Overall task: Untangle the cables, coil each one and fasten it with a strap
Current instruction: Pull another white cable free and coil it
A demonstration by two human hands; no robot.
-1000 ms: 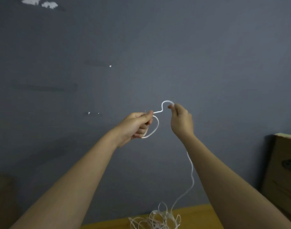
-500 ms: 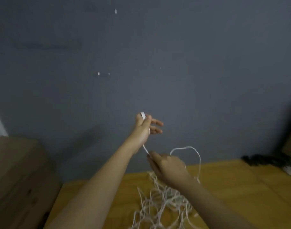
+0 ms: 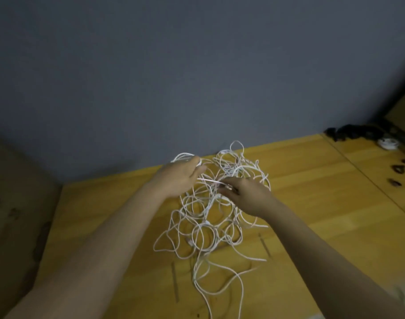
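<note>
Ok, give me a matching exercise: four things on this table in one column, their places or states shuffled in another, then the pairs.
1. white cable tangle
2. left hand
3. black bundle
4. small white coil

A. far right, against the wall
B. holds a loop of white cable
C. heaped mid-table
D. just right of the black bundle

Pairs: 1-C, 2-B, 3-A, 4-D
</note>
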